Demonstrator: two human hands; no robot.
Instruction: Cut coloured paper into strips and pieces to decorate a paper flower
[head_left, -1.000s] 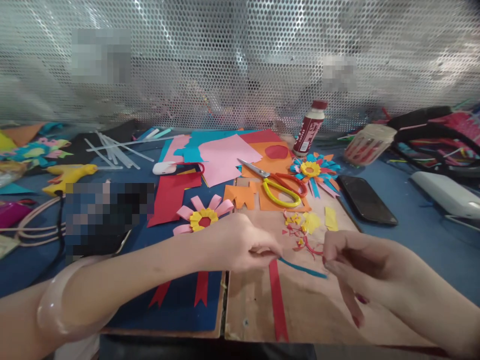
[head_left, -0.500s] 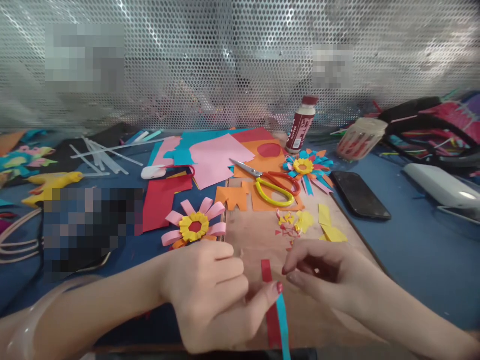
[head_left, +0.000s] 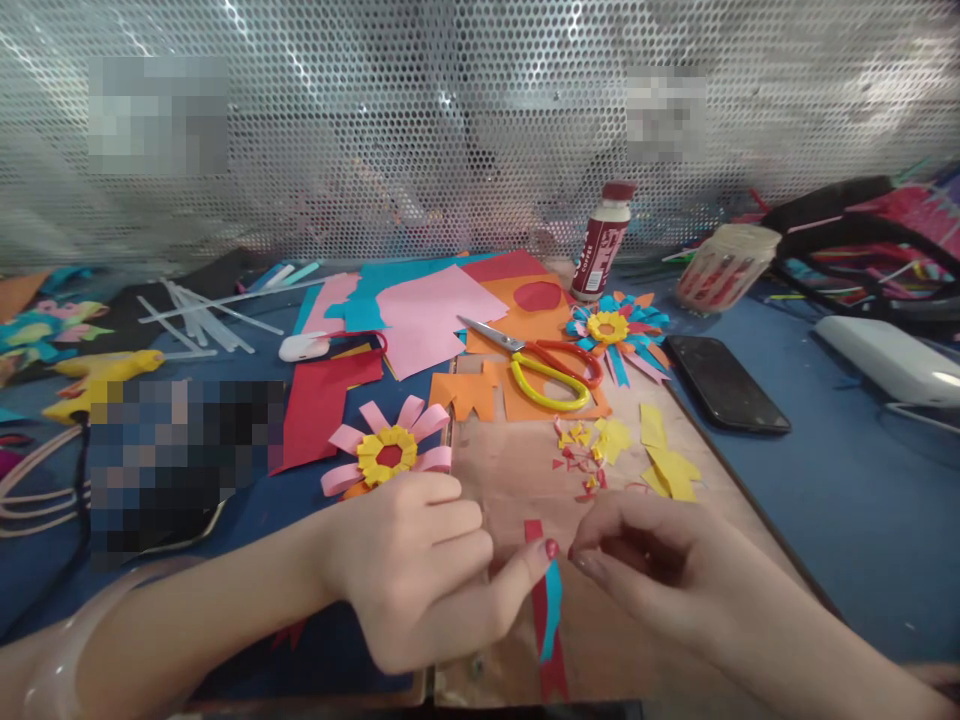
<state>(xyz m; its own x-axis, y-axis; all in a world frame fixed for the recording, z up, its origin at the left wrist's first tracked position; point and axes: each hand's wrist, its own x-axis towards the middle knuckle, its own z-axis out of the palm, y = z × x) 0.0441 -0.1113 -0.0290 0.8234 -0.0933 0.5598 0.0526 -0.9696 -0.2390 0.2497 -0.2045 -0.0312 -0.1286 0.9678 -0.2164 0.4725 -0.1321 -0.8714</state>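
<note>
My left hand [head_left: 427, 580] is closed, its fingers curled and its thumb stretched over the top end of a narrow blue paper strip [head_left: 553, 610]. That strip curves down over a longer red paper strip [head_left: 555, 675] with a notched lower end. Just right of the thumb, my right hand [head_left: 645, 570] has thumb and forefinger tips together. Whatever they pinch, if anything, is too small to make out. Beyond my left hand lies a pink paper flower [head_left: 388, 455] with a yellow and red centre.
Yellow-and-orange-handled scissors [head_left: 551, 375] lie on orange paper. Coloured sheets [head_left: 439, 320] are spread behind, near a bottle [head_left: 604, 240] and a blue paper flower [head_left: 615, 330]. Yellow scraps [head_left: 667, 470] and a phone [head_left: 727, 383] are at right; a yellow glue gun [head_left: 105, 375] is left.
The blue strip has shifted up and left, and its lower end now rests over the red strip instead of hanging past the table edge. My hands have barely moved.
</note>
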